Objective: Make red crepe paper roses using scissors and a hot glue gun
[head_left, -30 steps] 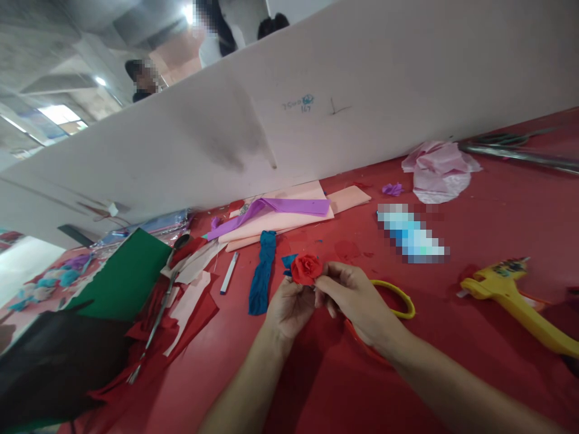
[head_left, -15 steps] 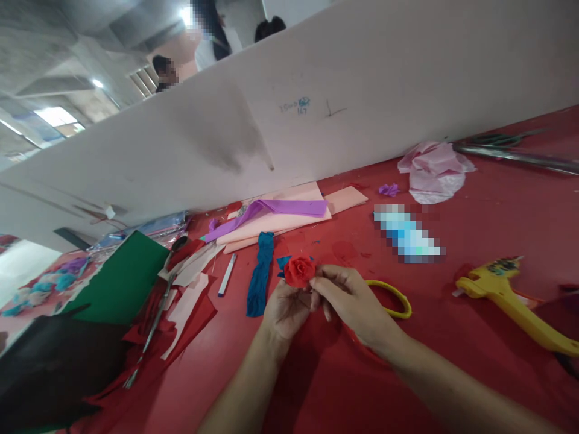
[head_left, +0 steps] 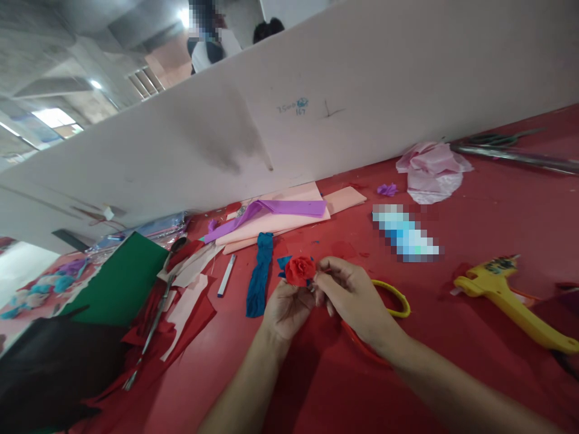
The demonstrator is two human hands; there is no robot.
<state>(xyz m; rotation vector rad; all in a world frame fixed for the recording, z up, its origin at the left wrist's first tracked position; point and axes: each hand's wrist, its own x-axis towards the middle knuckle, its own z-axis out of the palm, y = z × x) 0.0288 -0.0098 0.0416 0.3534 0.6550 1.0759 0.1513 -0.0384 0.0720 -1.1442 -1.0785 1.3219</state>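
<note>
A red paper flower (head_left: 300, 270) with dark blue pieces at its side is held up over the red table. Beneath it, my left hand (head_left: 287, 310) is closed around its base. My right hand (head_left: 344, 292) pinches at the flower's right edge, thumb and fingers together; what lies between those fingertips is hidden. Under the right hand are yellow-handled loops (head_left: 398, 298) and a red loop (head_left: 362, 346), partly covered. A crumpled blue crepe strip (head_left: 260, 274) lies to the left of my hands, with a white marker (head_left: 227, 276) beside it.
A yellow glue gun (head_left: 506, 298) lies at the right. Peach paper sheets (head_left: 289, 223) with a purple strip (head_left: 294, 208) rest behind my hands. Green card (head_left: 117, 283), paper scraps and a metal tool (head_left: 151, 331) are at left. A white partition (head_left: 362, 78) borders the table; a person stands beyond.
My right-hand fingers have shifted slightly at the flower's edge, while the left hand stays nearly still. Beyond the partition, one person has gone out of sight.
</note>
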